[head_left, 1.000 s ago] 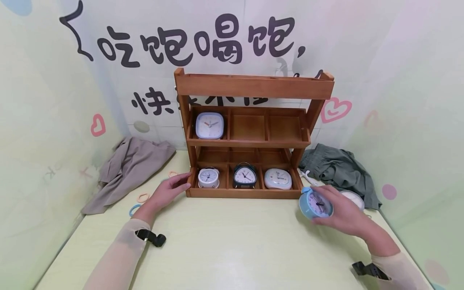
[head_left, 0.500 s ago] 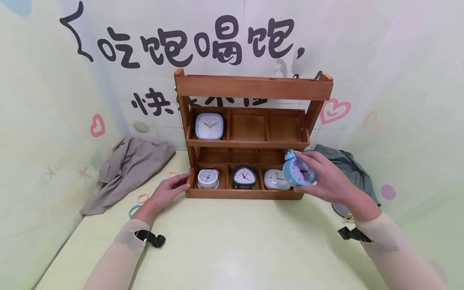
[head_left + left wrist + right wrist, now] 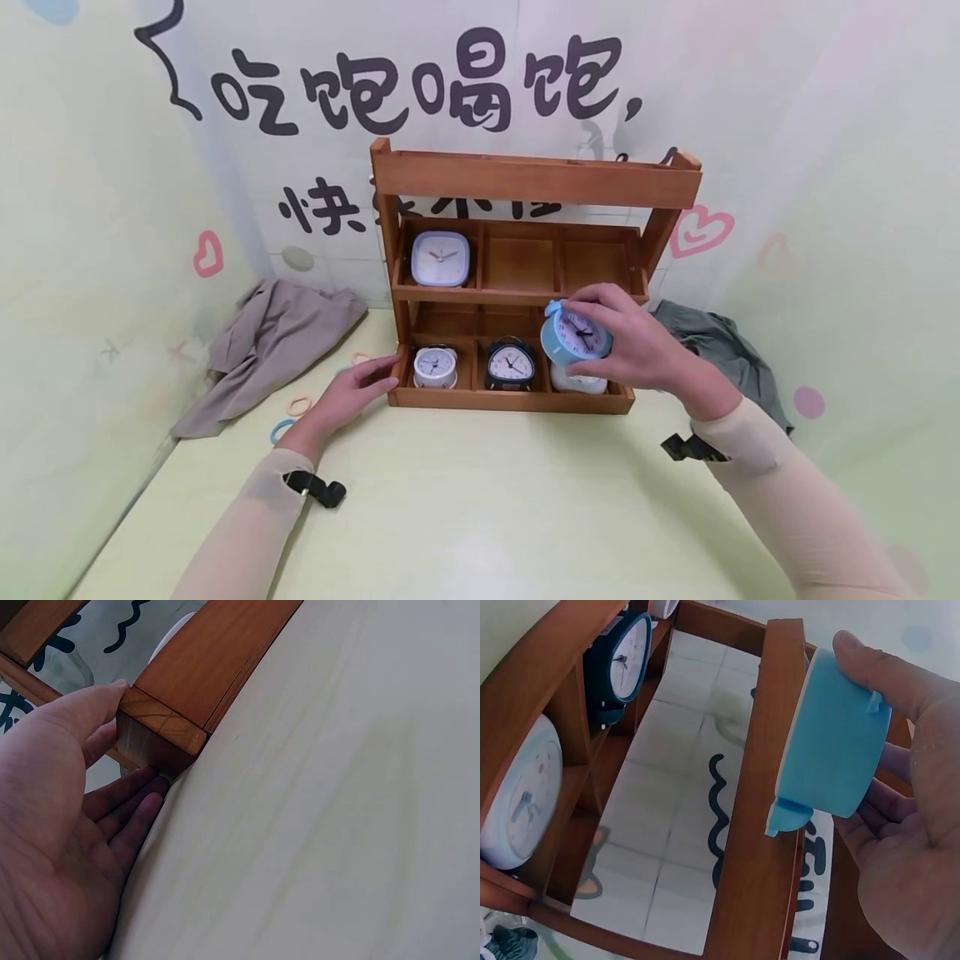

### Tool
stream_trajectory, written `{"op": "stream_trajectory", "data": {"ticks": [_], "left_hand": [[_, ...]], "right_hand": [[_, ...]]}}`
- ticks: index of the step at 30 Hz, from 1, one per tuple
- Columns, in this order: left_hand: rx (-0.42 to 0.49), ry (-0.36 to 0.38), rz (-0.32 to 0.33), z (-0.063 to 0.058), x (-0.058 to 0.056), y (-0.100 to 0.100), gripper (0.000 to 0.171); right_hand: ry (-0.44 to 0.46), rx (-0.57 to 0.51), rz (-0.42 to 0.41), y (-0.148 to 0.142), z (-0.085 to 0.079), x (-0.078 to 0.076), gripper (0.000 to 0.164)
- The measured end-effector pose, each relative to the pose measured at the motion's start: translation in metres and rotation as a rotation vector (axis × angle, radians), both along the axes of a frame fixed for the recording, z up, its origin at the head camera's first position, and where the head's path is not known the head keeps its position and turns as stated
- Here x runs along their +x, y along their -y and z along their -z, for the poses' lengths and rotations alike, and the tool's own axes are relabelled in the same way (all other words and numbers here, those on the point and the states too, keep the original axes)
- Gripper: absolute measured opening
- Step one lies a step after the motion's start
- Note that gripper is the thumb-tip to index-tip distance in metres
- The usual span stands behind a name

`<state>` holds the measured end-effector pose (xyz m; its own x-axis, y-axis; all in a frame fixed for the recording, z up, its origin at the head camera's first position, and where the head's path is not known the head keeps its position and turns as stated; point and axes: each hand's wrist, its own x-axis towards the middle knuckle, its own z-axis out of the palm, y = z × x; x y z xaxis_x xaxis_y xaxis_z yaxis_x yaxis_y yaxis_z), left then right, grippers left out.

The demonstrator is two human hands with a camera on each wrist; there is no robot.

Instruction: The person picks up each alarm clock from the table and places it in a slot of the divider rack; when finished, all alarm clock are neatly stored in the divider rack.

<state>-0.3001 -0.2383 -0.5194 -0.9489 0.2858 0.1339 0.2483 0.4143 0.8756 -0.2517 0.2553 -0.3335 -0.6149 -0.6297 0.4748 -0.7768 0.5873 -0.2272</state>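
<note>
The shelf point(image 3: 525, 179) is warm brown wood with a smooth, faintly satin finish; its sawn corner end point(image 3: 146, 742) looks rougher and duller. The blue clock point(image 3: 572, 336) has a matt, smooth plastic casing point(image 3: 832, 754) and a glossy clear face. The black clock point(image 3: 510, 364) shows a shiny dark shell. The counter point(image 3: 480, 500) is pale green, smooth, with a soft sheen. The beige cloth point(image 3: 273, 337) and grey-green cloth point(image 3: 712, 346) are matt, crumpled fabric. The sleeves point(image 3: 787, 492) are thin, sheer fabric.
</note>
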Motion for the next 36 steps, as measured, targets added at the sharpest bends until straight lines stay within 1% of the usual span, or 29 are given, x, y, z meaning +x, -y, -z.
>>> {"op": "stream_trajectory", "data": {"ticks": [7,12,16,20,25,30,36], "left_hand": [[-0.004,-0.001,-0.003,-0.002,0.0,-0.001,0.057],[-0.006,-0.003,-0.008,-0.004,0.002,0.0,0.057],[-0.007,-0.003,-0.007,-0.004,0.002,0.0,0.057],[-0.01,-0.002,-0.007,-0.002,0.001,0.0,0.056],[-0.013,-0.013,-0.004,-0.001,0.002,-0.002,0.056],[-0.007,-0.004,-0.008,-0.001,0.001,-0.002,0.057],[0.001,-0.002,-0.008,-0.001,0.001,-0.001,0.057]], "right_hand": [[-0.08,0.008,-0.057,0.013,-0.015,0.0,0.091],[-0.157,0.012,-0.068,0.024,-0.031,-0.008,0.092],[-0.21,0.037,-0.063,0.033,-0.041,-0.025,0.092],[-0.232,0.059,-0.037,0.039,-0.047,-0.045,0.092],[-0.201,0.061,0.012,0.048,-0.053,-0.067,0.092],[-0.175,0.069,0.059,0.059,-0.058,-0.084,0.093],[-0.164,0.146,0.126,0.071,-0.059,-0.1,0.091]]}}
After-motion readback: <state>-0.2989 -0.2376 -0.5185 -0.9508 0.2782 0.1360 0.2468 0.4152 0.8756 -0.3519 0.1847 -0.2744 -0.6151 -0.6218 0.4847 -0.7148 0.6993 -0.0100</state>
